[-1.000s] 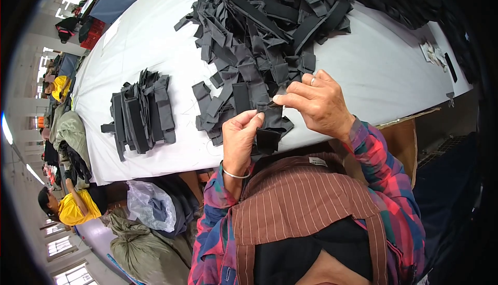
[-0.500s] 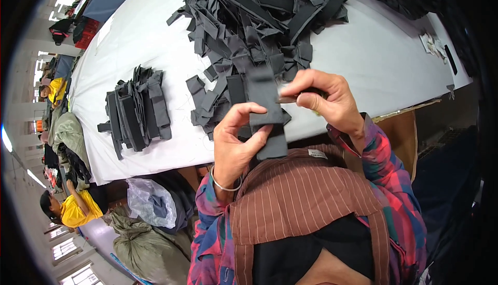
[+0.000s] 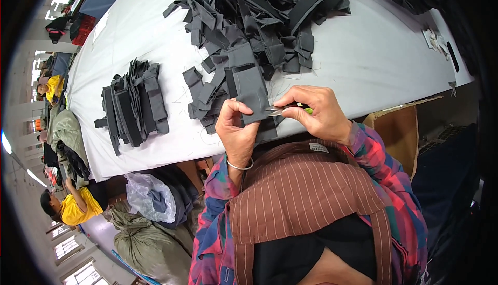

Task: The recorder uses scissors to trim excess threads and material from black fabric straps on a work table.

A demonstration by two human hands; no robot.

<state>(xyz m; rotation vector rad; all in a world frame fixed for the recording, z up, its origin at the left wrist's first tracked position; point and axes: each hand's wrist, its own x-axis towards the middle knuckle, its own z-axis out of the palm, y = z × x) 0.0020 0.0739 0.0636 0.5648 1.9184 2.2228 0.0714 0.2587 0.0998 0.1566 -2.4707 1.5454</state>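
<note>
Between thumb and fingers, my left hand [image 3: 236, 132] pinches a dark grey strip of folded fabric [image 3: 251, 90] above the near edge of the table. My right hand [image 3: 319, 112] is closed round a small pair of thread snips [image 3: 276, 111], with a bit of bright green showing at the grip. The metal tips of the snips meet the right edge of the strip, close to my left fingers. Just beyond my hands lies a big loose heap of similar dark grey fabric pieces [image 3: 264, 25], with stray threads around it.
A neater stack of grey pieces [image 3: 136, 106] sits on the white-covered table [image 3: 358, 67] at left. A cardboard box [image 3: 397, 134] stands below the table at right. Sacks [image 3: 140, 241] and a clear plastic bag [image 3: 150, 197] lie at lower left, near a person in yellow [image 3: 80, 207].
My right hand has come down, bringing the snips' tips to the strip's edge. My left hand has shifted slightly left with the strip, and its lower end hangs less far toward me.
</note>
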